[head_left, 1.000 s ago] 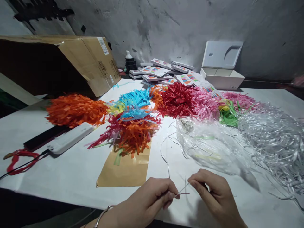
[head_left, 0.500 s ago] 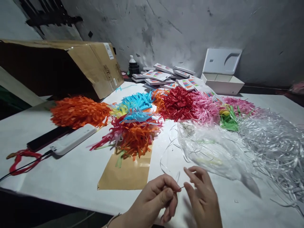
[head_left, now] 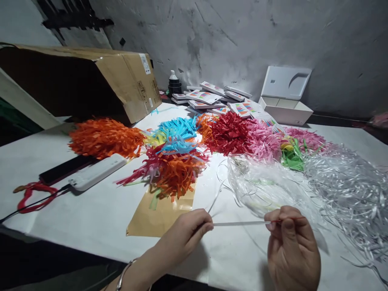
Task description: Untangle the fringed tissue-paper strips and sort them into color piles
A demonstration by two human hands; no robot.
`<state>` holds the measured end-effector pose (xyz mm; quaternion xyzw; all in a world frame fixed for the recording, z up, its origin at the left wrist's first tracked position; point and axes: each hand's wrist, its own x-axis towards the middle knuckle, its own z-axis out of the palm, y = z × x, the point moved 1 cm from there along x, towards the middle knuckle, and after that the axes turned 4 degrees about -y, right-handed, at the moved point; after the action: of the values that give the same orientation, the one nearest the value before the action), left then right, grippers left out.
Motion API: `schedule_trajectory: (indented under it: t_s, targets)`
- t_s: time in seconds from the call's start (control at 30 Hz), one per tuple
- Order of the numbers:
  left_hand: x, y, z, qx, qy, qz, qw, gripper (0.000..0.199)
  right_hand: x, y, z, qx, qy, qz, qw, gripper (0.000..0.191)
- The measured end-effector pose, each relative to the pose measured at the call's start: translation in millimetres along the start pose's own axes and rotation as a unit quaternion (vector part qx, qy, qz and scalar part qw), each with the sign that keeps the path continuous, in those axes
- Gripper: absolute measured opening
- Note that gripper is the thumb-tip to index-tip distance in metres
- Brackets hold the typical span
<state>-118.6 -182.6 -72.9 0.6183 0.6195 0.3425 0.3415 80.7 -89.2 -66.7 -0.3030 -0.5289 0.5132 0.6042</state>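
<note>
A thin silvery-white ribbon (head_left: 239,223) is stretched level between my two hands over the white table. My left hand (head_left: 194,230), with a bracelet at the wrist, pinches its left part, and a loose length curls up behind the fingers. At the other end my right hand (head_left: 292,242) is closed on the ribbon and on a thin red strand (head_left: 298,218) that lies across its fingertips. Just beyond the hands is a clear plastic bag (head_left: 266,186). A brown paper sheet (head_left: 160,220) lies to the left of my left hand.
Bunches of orange (head_left: 106,137), blue (head_left: 176,129), red (head_left: 232,133) and pink (head_left: 265,141) paper strips cross the table. Silver ribbon (head_left: 348,186) heaps at the right. Behind are a cardboard box (head_left: 136,85), flat packs (head_left: 203,97) and an open white box (head_left: 286,111). A power strip (head_left: 97,171) lies left.
My hands have moved apart, the right one to the right. The right hand has closed on the ribbon and the red strand, and the ribbon is now taut. The view has shifted slightly.
</note>
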Motion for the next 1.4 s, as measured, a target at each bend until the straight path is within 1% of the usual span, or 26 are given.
schedule_trajectory:
  t_s: [0.1,0.13,0.17,0.2,0.23,0.27,0.3,0.33,0.37,0.4,0.47,0.5,0.57,0.67,0.73,0.8,0.87,0.9,0.97,1.03,1.1,1.17,1.2,1.27,1.33,1.4]
  targets:
    - [-3.6,-10.9,-6.2,0.037,-0.035,0.013,0.999,0.024,4.3,-0.1,-4.2,0.092,-0.119,0.153,0.977,0.021]
    - [-5.7,-14.7,-10.6,0.041,-0.044,0.021,0.998,0.021,6.9,0.0,-8.5,0.092,-0.138,0.192,0.967,0.021]
    - [-8.3,-19.1,-17.6,0.045,-0.035,0.023,0.998,0.02,11.4,-0.1,-14.9,0.077,-0.124,0.209,0.967,0.022]
    - [-11.3,-24.3,-27.5,0.05,-0.004,0.017,0.999,0.023,18.2,-0.3,-23.0,0.053,-0.082,0.203,0.974,0.023]
    - [-14.6,-30.5,-40.3,0.06,0.048,0.001,0.997,0.026,27.0,-0.5,-32.1,0.025,-0.023,0.177,0.984,0.027]
    - [-17.9,-37.8,-55.5,0.073,0.113,-0.021,0.991,0.028,37.1,-0.3,-40.6,0.002,0.027,0.147,0.989,0.031]
    - [-21.0,-46.0,-72.4,0.09,0.181,-0.045,0.978,0.029,47.7,0.8,-47.0,-0.017,0.049,0.127,0.991,0.035]
    - [-23.4,-54.9,-89.9,0.111,0.244,-0.07,0.961,0.03,57.7,3.0,-50.2,-0.039,0.044,0.119,0.991,0.038]
    - [-24.6,-64.2,-106.8,0.135,0.293,-0.092,0.942,0.032,66.2,6.2,-49.3,-0.066,0.01,0.119,0.991,0.04]
    - [-24.0,-73.5,-121.9,0.156,0.33,-0.11,0.925,0.033,72.1,10.2,-43.5,-0.098,-0.051,0.126,0.986,0.042]
    - [-16.9,-89.9,-142.7,0.182,0.356,-0.134,0.907,0.039,74.6,18.8,-16.6,-0.164,-0.212,0.13,0.955,0.043]
    - [-10.8,-96.0,-146.8,0.186,0.347,-0.135,0.909,0.042,71.6,22.6,3.9,-0.189,-0.29,0.116,0.931,0.041]
    - [3.3,-101.9,-142.2,0.187,0.293,-0.108,0.932,0.041,61.2,28.7,54.7,-0.216,-0.414,0.056,0.883,0.034]
    - [16.7,-95.9,-115.7,0.19,0.151,-0.015,0.97,0.034,48.6,38.4,138.5,-0.22,-0.506,-0.065,0.832,0.025]
    - [14.9,-87.6,-101.1,0.188,0.061,0.042,0.979,0.034,49.6,51.1,185.4,-0.22,-0.532,-0.098,0.812,0.024]
    - [6.3,-80.9,-98.6,0.18,-0.003,0.077,0.981,0.034,61.3,70.5,217.5,-0.231,-0.54,-0.097,0.803,0.021]
    - [-5.4,-79.0,-110.3,0.164,-0.01,0.075,0.984,0.033,84.1,93.4,232.7,-0.257,-0.517,-0.086,0.812,0.019]
    - [-11.4,-80.5,-120.8,0.161,0.013,0.053,0.986,0.031,98.8,104.4,234.2,-0.276,-0.491,-0.08,0.823,0.019]
    - [-23.0,-88.2,-148.7,0.17,0.107,-0.028,0.979,0.027,129.9,121.6,227.8,-0.311,-0.429,-0.066,0.845,0.022]
    - [-32.8,-99.1,-181.5,0.195,0.209,-0.114,0.951,0.029,154.5,128.8,214.0,-0.337,-0.382,-0.055,0.859,0.027]
    - [-37.8,-108.7,-213.6,0.221,0.285,-0.175,0.916,0.036,164.0,125.5,199.9,-0.357,-0.355,-0.057,0.862,0.03]
    - [-34.1,-114.3,-238.2,0.244,0.329,-0.218,0.886,0.041,155.5,115.3,190.7,-0.373,-0.352,-0.079,0.855,0.031]
    - [-28.0,-115.6,-245.6,0.253,0.331,-0.23,0.879,0.04,145.7,109.8,188.7,-0.377,-0.366,-0.092,0.846,0.03]
    - [-7.7,-116.3,-248.1,0.262,0.287,-0.236,0.891,0.031,121.6,102.0,188.4,-0.377,-0.421,-0.113,0.817,0.026]
    - [19.4,-116.8,-236.9,0.265,0.208,-0.227,0.914,0.021,101.6,101.4,188.8,-0.385,-0.477,-0.113,0.781,0.02]
    - [45.8,-118.5,-220.2,0.274,0.155,-0.213,0.925,0.024,94.5,106.7,185.1,-0.417,-0.489,-0.098,0.76,0.018]
